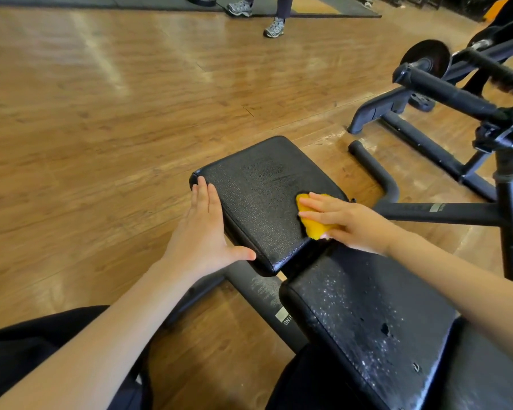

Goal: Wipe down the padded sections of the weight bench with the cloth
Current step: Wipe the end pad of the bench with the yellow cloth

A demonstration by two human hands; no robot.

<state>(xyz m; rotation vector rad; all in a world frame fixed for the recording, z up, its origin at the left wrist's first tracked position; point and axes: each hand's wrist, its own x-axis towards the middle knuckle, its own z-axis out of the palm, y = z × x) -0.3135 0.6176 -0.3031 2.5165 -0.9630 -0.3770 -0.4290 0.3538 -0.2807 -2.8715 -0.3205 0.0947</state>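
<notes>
Nearest: black padded backrest section [367, 315], speckled with pale spots and small tears; beyond it, black textured seat pad [258, 202].

Head view: right hand [350, 223], fingers flat and spread, presses a crumpled yellow cloth [313, 224] onto the seat pad's near-right corner; unwiped pad extends up-left, along its long axis. Left hand [203, 241], open and holding nothing, braces the pad's left edge. The speckled backrest appears not yet wiped.
</notes>
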